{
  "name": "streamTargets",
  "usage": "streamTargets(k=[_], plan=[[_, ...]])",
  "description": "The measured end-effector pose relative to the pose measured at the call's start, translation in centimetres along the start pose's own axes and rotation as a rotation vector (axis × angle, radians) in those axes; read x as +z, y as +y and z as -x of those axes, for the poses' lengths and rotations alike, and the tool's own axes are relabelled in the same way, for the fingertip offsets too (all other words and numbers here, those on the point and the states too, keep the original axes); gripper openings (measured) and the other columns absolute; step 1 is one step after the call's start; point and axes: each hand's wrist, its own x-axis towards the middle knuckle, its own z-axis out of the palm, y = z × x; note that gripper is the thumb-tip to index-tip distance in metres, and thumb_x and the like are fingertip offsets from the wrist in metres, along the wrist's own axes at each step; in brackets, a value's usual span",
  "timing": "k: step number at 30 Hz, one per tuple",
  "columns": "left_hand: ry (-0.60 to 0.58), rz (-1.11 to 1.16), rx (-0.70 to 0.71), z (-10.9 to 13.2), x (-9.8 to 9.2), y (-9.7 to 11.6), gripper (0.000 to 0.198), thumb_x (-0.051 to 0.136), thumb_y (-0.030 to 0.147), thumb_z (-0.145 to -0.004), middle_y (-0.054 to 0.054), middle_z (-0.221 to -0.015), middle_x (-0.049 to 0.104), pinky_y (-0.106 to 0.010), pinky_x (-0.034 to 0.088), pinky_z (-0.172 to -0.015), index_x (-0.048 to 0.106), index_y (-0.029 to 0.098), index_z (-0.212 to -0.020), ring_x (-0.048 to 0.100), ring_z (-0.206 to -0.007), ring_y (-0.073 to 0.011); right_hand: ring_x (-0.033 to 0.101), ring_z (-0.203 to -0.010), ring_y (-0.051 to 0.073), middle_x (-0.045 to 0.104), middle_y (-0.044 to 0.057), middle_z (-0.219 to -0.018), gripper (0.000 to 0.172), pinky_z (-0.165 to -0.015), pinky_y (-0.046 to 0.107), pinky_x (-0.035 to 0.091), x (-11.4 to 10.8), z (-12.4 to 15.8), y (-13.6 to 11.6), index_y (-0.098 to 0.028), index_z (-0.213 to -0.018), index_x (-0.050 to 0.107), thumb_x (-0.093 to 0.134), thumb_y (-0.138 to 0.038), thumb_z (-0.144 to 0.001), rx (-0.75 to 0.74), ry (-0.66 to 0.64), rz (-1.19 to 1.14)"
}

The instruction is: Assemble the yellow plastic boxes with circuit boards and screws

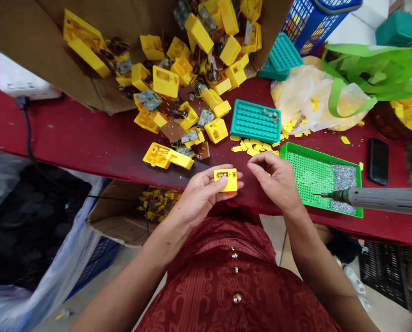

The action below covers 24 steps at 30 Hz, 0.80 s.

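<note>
My left hand [200, 193] is closed around a small yellow plastic case [226, 180], gripping it above the near edge of the red table [88, 138]. Small round cells show in the case's open slot. My right hand [273, 177] hovers just right of the case with fingers curled in a pinch; what they hold, if anything, I cannot make out. Beyond the hands lie small flat yellow pieces [249, 146] and a teal tray [256, 121] with a few button cells on it.
A tipped cardboard box [36, 46] spills yellow cases and circuit boards [185, 83]. A green tray [316, 177] holds screws, with an electric screwdriver [382, 199] over it. A phone [379, 161], green bag [379, 69], plastic bag and blue basket [313, 18] sit right.
</note>
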Motion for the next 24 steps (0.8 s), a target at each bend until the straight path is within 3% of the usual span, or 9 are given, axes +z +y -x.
streamTargets(k=[4, 7, 12, 16, 20, 24], plan=[[0.023, 0.018, 0.009, -0.1, -0.2, 0.1, 0.032, 0.075, 0.016, -0.080, -0.013, -0.128, 0.071, -0.029, 0.063, -0.077, 0.069, 0.015, -0.112, 0.076, -0.098, -0.0238, 0.063, -0.085, 0.015, 0.070, 0.001, -0.090, 0.010, -0.081, 0.033, 0.048, 0.3, -0.2, 0.0, -0.022, -0.086, 0.067, 0.058, -0.021, -0.092, -0.093, 0.009, 0.158], [0.062, 0.038, 0.006, -0.1, -0.3, 0.2, 0.031, 0.073, 0.012, -0.082, -0.014, -0.121, 0.073, -0.027, 0.063, -0.076, 0.067, 0.013, -0.113, 0.077, -0.094, -0.0231, 0.064, -0.088, 0.016, 0.070, 0.001, -0.090, 0.010, -0.082, 0.033, 0.048, 0.3, -0.6, -0.4, -0.023, -0.087, 0.067, 0.058, -0.020, -0.092, -0.155, -0.003, 0.234], [0.108, 0.085, 0.015, 0.0, -0.3, 0.3, 0.033, 0.068, 0.006, -0.085, -0.011, -0.106, 0.077, -0.024, 0.064, -0.067, 0.064, 0.013, -0.118, 0.078, -0.082, -0.0191, 0.061, -0.082, 0.013, 0.067, -0.001, -0.085, 0.009, -0.077, 0.029, 0.046, 0.3, -0.7, -1.7, -0.022, -0.083, 0.064, 0.064, -0.020, -0.092, -0.233, -0.155, 0.205], [0.059, 0.070, 0.005, 0.5, -0.4, 0.6, 0.027, 0.069, 0.006, -0.084, -0.008, -0.099, 0.077, -0.022, 0.064, -0.066, 0.068, 0.012, -0.111, 0.077, -0.078, -0.0165, 0.059, -0.079, 0.013, 0.064, 0.000, -0.083, 0.010, -0.074, 0.029, 0.044, 1.1, -0.2, -2.1, -0.021, -0.082, 0.063, 0.062, -0.018, -0.092, -0.246, -0.218, 0.279], [0.023, 0.046, 0.011, 0.9, -0.8, 1.2, 0.026, 0.071, 0.010, -0.084, -0.007, -0.100, 0.076, -0.022, 0.064, -0.066, 0.070, 0.014, -0.110, 0.076, -0.082, -0.0174, 0.059, -0.080, 0.015, 0.064, 0.002, -0.081, 0.013, -0.074, 0.030, 0.045, 2.2, 0.1, -1.8, -0.021, -0.082, 0.063, 0.059, -0.022, -0.094, -0.286, -0.077, 0.259], [0.087, 0.006, 0.046, 0.9, -1.3, 1.2, 0.031, 0.071, 0.012, -0.084, -0.011, -0.112, 0.076, -0.024, 0.064, -0.069, 0.066, 0.014, -0.115, 0.077, -0.087, -0.0201, 0.060, -0.082, 0.017, 0.067, 0.003, -0.085, 0.016, -0.077, 0.033, 0.047, 2.3, -1.1, -0.2, -0.021, -0.085, 0.067, 0.057, -0.024, -0.096, -0.251, 0.060, 0.283]])
